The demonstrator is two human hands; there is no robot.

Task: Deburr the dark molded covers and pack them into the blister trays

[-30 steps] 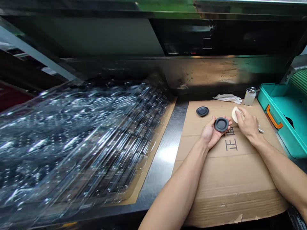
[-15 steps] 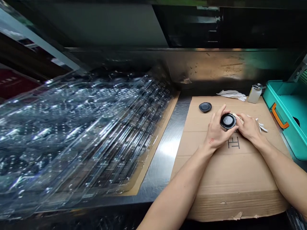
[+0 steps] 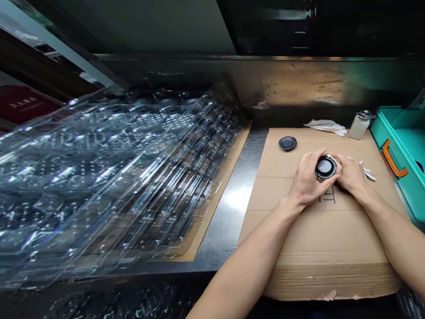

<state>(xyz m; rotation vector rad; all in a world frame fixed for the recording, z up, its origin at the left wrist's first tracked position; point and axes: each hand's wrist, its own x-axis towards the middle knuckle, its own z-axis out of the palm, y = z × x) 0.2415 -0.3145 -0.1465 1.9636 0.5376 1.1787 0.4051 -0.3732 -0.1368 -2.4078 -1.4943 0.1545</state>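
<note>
A black disc (image 3: pixel 287 143) lies near the cardboard's (image 3: pixel 299 241) far-left corner, perhaps for easy reach. Over the cardboard's far half, the left hand (image 3: pixel 307 179) grips a round black part (image 3: pixel 326 167) by its rim, seemingly to bare its face; the right hand (image 3: pixel 352 172) curls against it, grip unclear.

Since a second ago: left hand (image 3: pixel 310 179) turned from palm-up to an edge grip, dark round piece (image 3: pixel 326 167) now showing a shiny pale-centred face instead of matte, right hand (image 3: pixel 352 173) closed in beside it, its cream pad (image 3: pixel 331 156) mostly hidden.
</note>
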